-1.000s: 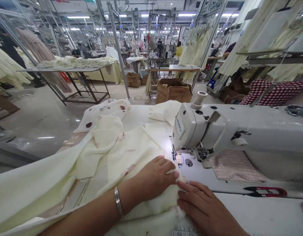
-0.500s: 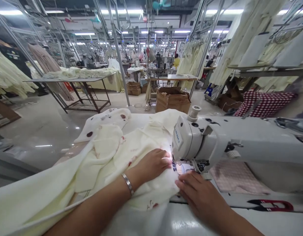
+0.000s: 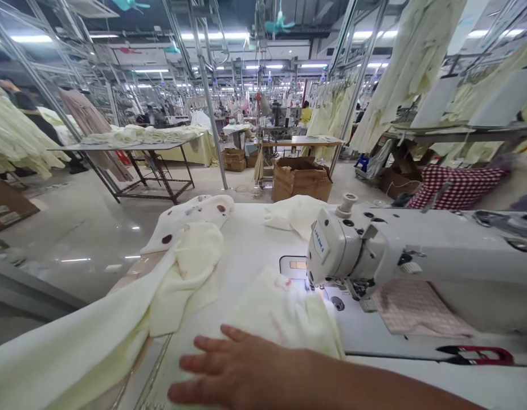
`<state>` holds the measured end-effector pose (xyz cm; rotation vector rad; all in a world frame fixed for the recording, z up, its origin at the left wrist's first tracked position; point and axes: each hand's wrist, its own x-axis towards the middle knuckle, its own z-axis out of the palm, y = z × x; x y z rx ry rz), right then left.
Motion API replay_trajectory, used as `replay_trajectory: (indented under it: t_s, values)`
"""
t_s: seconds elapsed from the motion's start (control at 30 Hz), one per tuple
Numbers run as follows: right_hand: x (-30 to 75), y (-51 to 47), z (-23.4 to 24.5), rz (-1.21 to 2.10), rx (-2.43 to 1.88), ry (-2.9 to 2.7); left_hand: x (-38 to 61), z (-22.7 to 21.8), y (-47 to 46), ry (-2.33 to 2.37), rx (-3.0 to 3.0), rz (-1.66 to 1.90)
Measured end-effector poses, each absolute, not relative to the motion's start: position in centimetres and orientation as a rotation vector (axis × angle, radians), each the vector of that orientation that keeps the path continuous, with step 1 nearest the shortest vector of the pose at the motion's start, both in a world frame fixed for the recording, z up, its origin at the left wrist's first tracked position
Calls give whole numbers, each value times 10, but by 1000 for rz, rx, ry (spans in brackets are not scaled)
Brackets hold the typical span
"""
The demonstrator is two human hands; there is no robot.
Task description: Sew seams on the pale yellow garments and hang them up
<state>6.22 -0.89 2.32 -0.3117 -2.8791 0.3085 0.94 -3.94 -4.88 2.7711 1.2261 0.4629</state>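
My right hand (image 3: 241,370) reaches across from the right, near the bottom edge. Its fingers are stretched out to the left and lie flat on a bunched cream fabric piece (image 3: 284,310), so it is open. That piece lies on the white sewing table (image 3: 250,256), its far end close to the needle area of the white sewing machine (image 3: 374,250). My left hand is out of view. A long cream garment (image 3: 75,353) drapes off the table's left side. A cream piece with dark red spots (image 3: 190,213) lies farther back.
Red-handled snips (image 3: 477,355) and a pink checked cloth (image 3: 417,313) lie under the machine arm on the right. Beyond the table stand a cardboard box (image 3: 301,176), a metal table stacked with folded cloth (image 3: 139,139) and racks of hanging cream garments (image 3: 412,57).
Both hands left the spot at the needle. My left hand has gone from view and my right hand has swept left over the fabric, which now lies pulled back towards me.
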Motion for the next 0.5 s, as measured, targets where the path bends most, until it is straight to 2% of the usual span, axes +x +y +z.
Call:
replay_trajectory:
  t_s: [0.07, 0.2, 0.37, 0.5]
  values:
    - [52, 21, 16, 398, -499, -2958, -1, -41, -56, 1141, 2774, 432]
    - [68, 52, 13, 296, -1045, -2743, -39, -16, -63, 1136, 2730, 406]
    - [152, -15, 6, 306, -725, -2868, -112, 22, -17, 699, 2890, 28]
    - [226, -50, -6, 13, -1004, -2574, -105, 43, -10, 862, 2948, -42]
